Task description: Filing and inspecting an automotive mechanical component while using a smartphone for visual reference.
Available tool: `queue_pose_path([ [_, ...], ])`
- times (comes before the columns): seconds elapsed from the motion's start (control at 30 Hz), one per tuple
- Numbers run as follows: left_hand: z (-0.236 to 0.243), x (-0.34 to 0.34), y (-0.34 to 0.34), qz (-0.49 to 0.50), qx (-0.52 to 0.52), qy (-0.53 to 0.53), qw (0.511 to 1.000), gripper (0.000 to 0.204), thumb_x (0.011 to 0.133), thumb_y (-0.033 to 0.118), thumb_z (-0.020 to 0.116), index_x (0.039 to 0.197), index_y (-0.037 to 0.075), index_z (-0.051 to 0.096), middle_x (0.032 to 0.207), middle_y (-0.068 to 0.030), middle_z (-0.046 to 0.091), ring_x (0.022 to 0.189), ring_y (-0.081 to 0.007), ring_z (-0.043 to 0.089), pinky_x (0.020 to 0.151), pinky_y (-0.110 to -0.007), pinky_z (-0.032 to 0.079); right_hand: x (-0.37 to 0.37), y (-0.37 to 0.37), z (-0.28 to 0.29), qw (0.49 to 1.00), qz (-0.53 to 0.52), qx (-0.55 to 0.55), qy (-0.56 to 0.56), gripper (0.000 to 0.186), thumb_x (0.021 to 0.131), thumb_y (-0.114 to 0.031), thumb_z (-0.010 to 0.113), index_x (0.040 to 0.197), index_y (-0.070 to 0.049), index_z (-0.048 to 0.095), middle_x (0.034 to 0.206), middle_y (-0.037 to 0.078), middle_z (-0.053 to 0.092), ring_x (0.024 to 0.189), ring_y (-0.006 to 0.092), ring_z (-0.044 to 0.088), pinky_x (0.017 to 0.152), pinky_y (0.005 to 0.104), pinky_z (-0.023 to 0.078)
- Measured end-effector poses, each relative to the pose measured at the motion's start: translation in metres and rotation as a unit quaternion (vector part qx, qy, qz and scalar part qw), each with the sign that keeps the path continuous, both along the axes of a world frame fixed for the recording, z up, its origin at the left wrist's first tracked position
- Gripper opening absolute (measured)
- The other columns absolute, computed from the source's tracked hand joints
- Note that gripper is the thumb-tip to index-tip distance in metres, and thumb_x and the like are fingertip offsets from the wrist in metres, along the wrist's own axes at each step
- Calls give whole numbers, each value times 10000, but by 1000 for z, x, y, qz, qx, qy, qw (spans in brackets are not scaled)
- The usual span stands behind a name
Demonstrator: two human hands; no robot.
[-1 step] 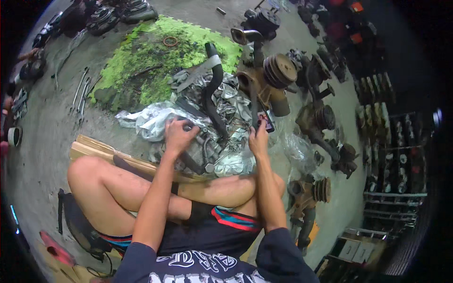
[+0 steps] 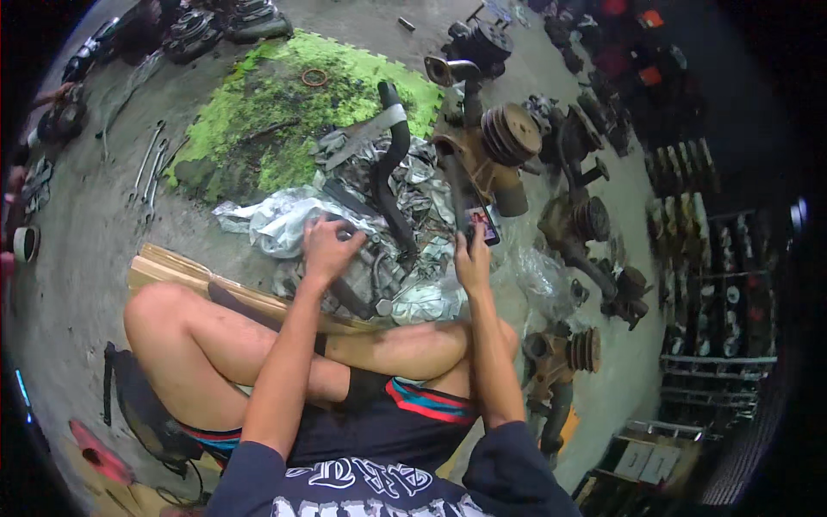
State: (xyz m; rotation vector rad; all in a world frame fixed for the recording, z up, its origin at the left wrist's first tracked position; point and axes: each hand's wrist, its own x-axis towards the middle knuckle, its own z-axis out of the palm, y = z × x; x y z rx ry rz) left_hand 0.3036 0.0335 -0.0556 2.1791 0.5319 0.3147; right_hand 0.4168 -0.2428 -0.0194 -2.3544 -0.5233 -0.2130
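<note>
My left hand (image 2: 329,252) is closed around a small dark piece, above the heap of grey metal parts and crumpled silver sheeting (image 2: 422,172). What that piece is, I cannot make out. On the right, my other hand (image 2: 472,263) grips the lower end of a long grey-brown bar (image 2: 457,185), which points away from me. One finger of it reaches the lit screen of a phone (image 2: 484,224); whether it also supports the phone is unclear. A bent black hose (image 2: 393,172) with grey tape stands in the heap between my hands.
Beyond lies a dirty green foam mat (image 2: 258,129) with an orange ring (image 2: 314,77). Several wrenches (image 2: 149,177) are on the floor to the left. Rusty pulley-bearing parts (image 2: 510,133) and clear plastic (image 2: 547,276) lie on the right. Folded cardboard (image 2: 172,267) borders my crossed legs.
The bar in my right hand has swung so its far end lies further left. More of the phone's screen shows. My left hand has barely moved.
</note>
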Motion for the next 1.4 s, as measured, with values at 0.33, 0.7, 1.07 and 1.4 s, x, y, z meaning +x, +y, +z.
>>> queue_pose_path([
  [0.33,7,-7,-29,130,7,-26,991,302,914,311,569,982,47,700,1104,-166,652,1137,-415,547,921,-631,430,-139,35,54,967,100,-112,207,630,970,21,522,1559,-176,415,880,241,673,666,266,610,691,362,517],
  [0.7,4,-1,-38,163,-43,-103,980,216,950,222,518,986,38,627,1033,-156,677,1012,-402,549,866,-565,411,-109,16,26,965,182,-100,159,754,938,31,530,1607,-223,291,1062,346,643,893,514,631,784,433,519],
  [1.07,2,-7,-31,172,-28,-97,980,176,932,225,571,1019,81,623,1089,-96,675,1070,-349,563,870,-542,422,-88,-33,117,892,132,-323,287,773,855,102,512,1547,-234,436,1234,285,642,1106,380,677,932,385,513],
  [1.4,37,-22,-45,68,37,-176,981,243,949,191,573,1169,90,600,1262,-149,551,1203,-372,499,1018,-543,352,-82,-45,69,958,155,-163,180,669,869,98,573,1495,-126,498,1315,231,642,1232,278,623,1058,353,439],
])
